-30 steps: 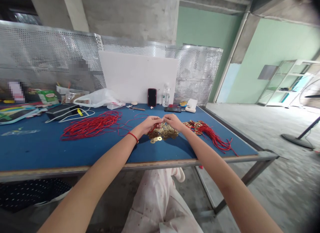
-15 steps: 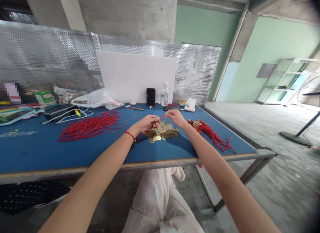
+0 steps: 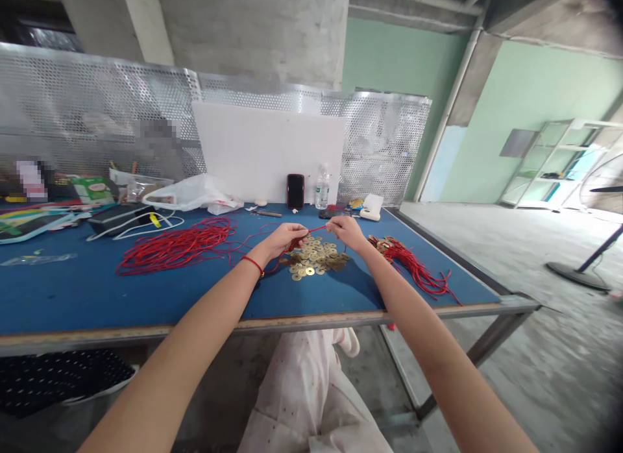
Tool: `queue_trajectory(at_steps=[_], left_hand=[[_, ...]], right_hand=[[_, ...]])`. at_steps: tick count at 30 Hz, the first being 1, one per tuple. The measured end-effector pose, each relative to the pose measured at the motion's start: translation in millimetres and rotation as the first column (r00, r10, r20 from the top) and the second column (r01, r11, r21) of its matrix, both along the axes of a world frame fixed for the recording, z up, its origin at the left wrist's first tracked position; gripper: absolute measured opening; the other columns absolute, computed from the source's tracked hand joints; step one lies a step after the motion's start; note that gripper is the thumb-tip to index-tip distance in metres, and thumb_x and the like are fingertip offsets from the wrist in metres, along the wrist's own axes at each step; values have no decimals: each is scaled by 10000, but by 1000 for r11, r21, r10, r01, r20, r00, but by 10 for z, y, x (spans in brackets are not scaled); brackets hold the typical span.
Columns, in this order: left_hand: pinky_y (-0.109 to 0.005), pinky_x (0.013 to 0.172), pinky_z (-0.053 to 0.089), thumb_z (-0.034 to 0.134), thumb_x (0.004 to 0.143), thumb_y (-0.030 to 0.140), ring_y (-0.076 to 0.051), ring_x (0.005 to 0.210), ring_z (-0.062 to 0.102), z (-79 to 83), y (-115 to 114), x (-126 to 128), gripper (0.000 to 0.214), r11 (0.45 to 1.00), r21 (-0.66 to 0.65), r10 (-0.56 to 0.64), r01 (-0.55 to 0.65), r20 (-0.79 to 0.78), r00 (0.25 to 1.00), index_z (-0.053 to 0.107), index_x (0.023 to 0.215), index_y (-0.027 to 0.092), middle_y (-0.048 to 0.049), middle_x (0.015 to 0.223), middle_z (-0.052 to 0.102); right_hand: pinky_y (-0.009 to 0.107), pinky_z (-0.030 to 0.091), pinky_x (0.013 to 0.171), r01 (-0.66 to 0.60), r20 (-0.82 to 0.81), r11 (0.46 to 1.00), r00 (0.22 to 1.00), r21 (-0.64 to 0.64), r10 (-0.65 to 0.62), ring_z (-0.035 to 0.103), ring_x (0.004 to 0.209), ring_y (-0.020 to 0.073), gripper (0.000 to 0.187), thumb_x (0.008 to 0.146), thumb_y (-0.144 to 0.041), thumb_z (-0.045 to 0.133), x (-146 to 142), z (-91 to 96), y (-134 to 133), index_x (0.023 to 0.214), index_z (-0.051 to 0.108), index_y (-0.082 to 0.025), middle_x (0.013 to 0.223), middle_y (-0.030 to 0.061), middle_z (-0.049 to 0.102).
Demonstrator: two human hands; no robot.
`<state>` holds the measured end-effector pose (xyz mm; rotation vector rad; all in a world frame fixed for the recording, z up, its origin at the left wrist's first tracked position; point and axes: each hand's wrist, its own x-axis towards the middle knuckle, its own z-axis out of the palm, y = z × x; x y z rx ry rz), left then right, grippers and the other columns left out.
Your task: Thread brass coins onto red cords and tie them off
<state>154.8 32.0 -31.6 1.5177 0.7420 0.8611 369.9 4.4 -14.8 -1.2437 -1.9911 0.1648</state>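
Both hands hold one red cord (image 3: 317, 230), stretched between them above a pile of brass coins (image 3: 321, 257) with holes in the middle. My left hand (image 3: 286, 239) pinches it on the left, its fingers closed. On the right, my right hand (image 3: 346, 231) is also closed on the cord, and a short end hangs below it. A loose heap of red cord (image 3: 178, 245) lies left of my left hand, with thin strands running toward it. Right of my right hand lies a bundle of red cords with coins (image 3: 406, 261).
Along the back of the blue table (image 3: 195, 304) stand a phone (image 3: 295, 191), a water bottle (image 3: 322, 188) and a white plastic bag (image 3: 195, 193). A black box with a white cable (image 3: 117, 219) is at the left. A fan base (image 3: 577, 276) stands on the floor at right.
My hands have drawn slightly apart, so a longer stretch of red cord shows between them. The camera view has shifted a little; the other things lie as before.
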Motion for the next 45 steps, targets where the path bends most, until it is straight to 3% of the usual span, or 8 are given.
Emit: queue_trajectory(at_steps=[10,12,18,23,30,35,40,45], left_hand=[[-213,477,338,720,660,351,-73,480,453,-21,-31,54,267,988,93,135,-126,-95,986,624,744,116,16,571,532],[-214,474,330,718,658,349,-77,480,456,-28,-29,60,264,985,125,133,-119,-117,984,631,742,114,14,561,535],[-211,468,316,709,667,351,-78,480,463,-49,-31,65,251,983,161,119,-93,-161,980,640,731,118,0,580,574],[-207,481,329,708,670,375,-85,514,488,-49,-47,65,274,987,153,68,-44,-161,985,647,745,118,-13,618,596],[-201,410,209,744,641,411,-39,422,344,25,-55,23,319,999,31,28,-22,-207,978,638,705,116,-8,603,568],[-205,389,110,783,603,435,-17,391,237,71,-49,-21,385,994,-108,-33,10,-210,977,657,732,95,24,533,465],[-177,361,96,770,652,421,-15,387,186,67,-33,-51,371,941,-286,-229,180,-149,962,648,763,89,78,493,292],[-140,318,127,672,781,367,-14,369,172,100,-29,-78,286,887,-369,-267,279,84,960,556,685,123,85,503,246]], right_hand=[[236,325,630,246,257,969,936,11,-240,569,715,156,246,873,-278,468,27,2,-70,796,689,-203,780,41,682],[237,343,663,206,264,979,944,-1,-198,584,777,168,234,878,-264,466,5,-36,-48,870,693,-209,862,44,694],[228,361,728,-182,227,983,958,3,177,589,843,156,319,937,-319,404,-155,-141,3,997,679,-169,979,70,688],[224,323,622,-163,205,985,963,-62,172,531,649,124,235,866,-267,516,-200,-156,-1,784,703,-152,732,37,673],[220,328,544,-210,-218,956,962,-204,165,462,524,91,272,819,-281,512,-109,-112,47,608,604,-136,590,11,595],[205,321,462,-289,-636,901,771,-324,19,429,462,69,274,745,-369,620,-47,-97,59,607,515,-156,555,-17,520],[200,121,373,-382,-744,851,668,-361,-16,240,383,24,335,705,-400,678,-39,-84,22,594,470,-161,515,-56,403],[218,82,377,-437,-798,829,602,-348,-17,190,375,28,344,684,-446,692,-44,-74,18,643,499,-165,492,-73,350]])
